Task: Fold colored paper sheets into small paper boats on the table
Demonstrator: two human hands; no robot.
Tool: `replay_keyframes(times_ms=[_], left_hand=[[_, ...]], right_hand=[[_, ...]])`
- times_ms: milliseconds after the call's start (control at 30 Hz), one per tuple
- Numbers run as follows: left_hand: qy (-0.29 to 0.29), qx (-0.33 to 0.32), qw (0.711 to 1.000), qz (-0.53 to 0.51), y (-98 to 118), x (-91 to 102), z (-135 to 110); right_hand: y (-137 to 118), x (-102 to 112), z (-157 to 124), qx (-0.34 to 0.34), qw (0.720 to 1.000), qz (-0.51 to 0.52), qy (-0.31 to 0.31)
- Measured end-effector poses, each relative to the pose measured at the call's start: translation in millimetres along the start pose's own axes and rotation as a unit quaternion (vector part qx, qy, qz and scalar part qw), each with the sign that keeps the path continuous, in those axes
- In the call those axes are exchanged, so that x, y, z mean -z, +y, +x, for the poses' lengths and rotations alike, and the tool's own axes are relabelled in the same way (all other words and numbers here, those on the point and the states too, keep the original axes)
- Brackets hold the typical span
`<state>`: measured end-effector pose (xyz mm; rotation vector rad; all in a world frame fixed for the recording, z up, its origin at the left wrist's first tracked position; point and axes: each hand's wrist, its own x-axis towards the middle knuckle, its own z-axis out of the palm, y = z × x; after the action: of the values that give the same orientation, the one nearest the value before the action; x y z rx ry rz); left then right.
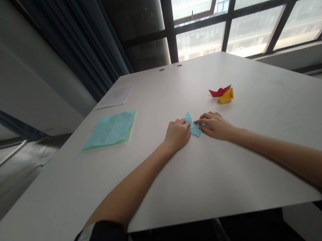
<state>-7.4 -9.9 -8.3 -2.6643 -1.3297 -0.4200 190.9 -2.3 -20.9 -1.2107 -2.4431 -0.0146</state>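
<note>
A small folded piece of light blue paper lies on the white table between my hands, with one point sticking up away from me. My left hand is closed on its left side, fingers curled and thumb against the paper. From the right, my right hand grips the other edge between thumb and fingertips. Part of the paper is hidden under the fingers. Beyond my right hand sit a red folded paper boat and a yellow folded paper boat, touching each other.
A stack of creased paper sheets, light blue on top with green edges below, lies to the left. Behind it is a white printed sheet. The white table reaches toward the windows, and a dark blue curtain hangs at the far left.
</note>
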Motion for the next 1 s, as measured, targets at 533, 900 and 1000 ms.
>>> replay_keyframes(times_ms=[533, 900, 1000], left_hand=[[-0.009, 0.082, 0.991, 0.102, -13, 12.0, 1], [0.015, 0.161, 0.981, -0.106, -32, -4.8, 5], [0.022, 0.167, 0.974, -0.155, -34, -3.0, 6]], right_hand=[[-2, 4, -5, -0.031, 0.998, -0.045, 0.004], [-2, 3, -5, -0.024, 0.999, -0.033, 0.007], [-2, 3, -5, -0.024, 0.999, -0.031, 0.007]])
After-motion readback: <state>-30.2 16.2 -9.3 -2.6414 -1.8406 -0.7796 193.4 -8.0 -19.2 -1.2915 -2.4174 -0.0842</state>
